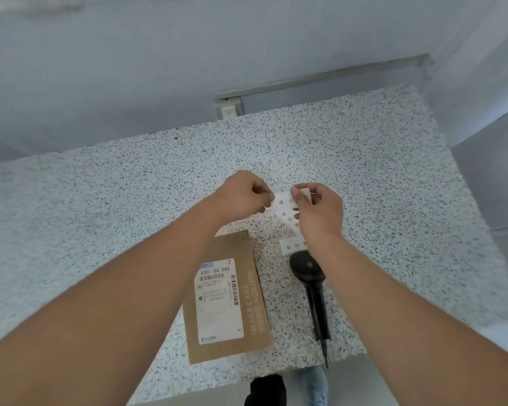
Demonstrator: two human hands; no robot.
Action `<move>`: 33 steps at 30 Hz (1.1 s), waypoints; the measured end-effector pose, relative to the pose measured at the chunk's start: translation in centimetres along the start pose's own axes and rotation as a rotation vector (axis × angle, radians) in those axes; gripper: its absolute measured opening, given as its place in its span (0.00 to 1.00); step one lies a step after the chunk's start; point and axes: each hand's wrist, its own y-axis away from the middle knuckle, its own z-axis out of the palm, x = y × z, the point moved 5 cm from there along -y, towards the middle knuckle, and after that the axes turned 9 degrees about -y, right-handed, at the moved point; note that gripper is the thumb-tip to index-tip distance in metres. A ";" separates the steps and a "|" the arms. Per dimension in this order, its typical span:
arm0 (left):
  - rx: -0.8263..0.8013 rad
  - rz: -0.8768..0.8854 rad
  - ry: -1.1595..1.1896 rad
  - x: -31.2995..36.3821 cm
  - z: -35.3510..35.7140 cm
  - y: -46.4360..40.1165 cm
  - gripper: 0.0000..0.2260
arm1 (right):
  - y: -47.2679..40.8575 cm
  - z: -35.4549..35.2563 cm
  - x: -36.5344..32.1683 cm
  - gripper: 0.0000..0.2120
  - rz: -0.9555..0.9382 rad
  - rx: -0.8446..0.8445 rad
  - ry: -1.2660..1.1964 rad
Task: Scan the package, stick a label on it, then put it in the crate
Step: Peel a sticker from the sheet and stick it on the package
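Observation:
A flat brown cardboard package with a white shipping label lies on the speckled table, near its front edge. A black handheld scanner rests just right of it. Above the table, my left hand and my right hand both pinch a white strip of printed labels. The strip trails down under my right hand to the table, near the scanner's head. No crate is in view.
A grey wall with a metal cable channel and a small socket box runs behind the table. Below the front edge I see a dark shoe and a jeans leg on the floor.

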 end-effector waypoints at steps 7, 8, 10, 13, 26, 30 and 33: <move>0.091 -0.009 0.398 3.2 -1.8 5.1 0.06 | 3.3 -1.7 -5.6 0.05 -0.098 -0.003 -0.122; 0.104 0.002 0.420 3.8 -2.1 5.9 0.06 | 3.7 -2.1 -6.2 0.04 -0.110 -0.011 -0.129; 0.126 0.029 0.453 5.0 -2.7 7.7 0.05 | 4.7 -2.8 -7.4 0.04 -0.139 -0.032 -0.135; 0.129 0.077 0.505 6.7 -3.1 10.3 0.06 | 6.2 -3.9 -8.9 0.07 -0.175 -0.052 -0.144; 0.293 0.183 0.811 11.5 -3.9 19.6 0.04 | 15.0 -8.4 -15.5 0.06 -0.687 -0.241 0.136; 0.305 0.229 0.817 13.3 -4.5 22.0 0.09 | 17.3 -9.8 -17.8 0.08 -0.765 -0.300 0.145; 0.303 0.254 0.815 14.8 -4.9 23.8 0.07 | 18.9 -11.1 -19.1 0.08 -0.807 -0.316 0.142</move>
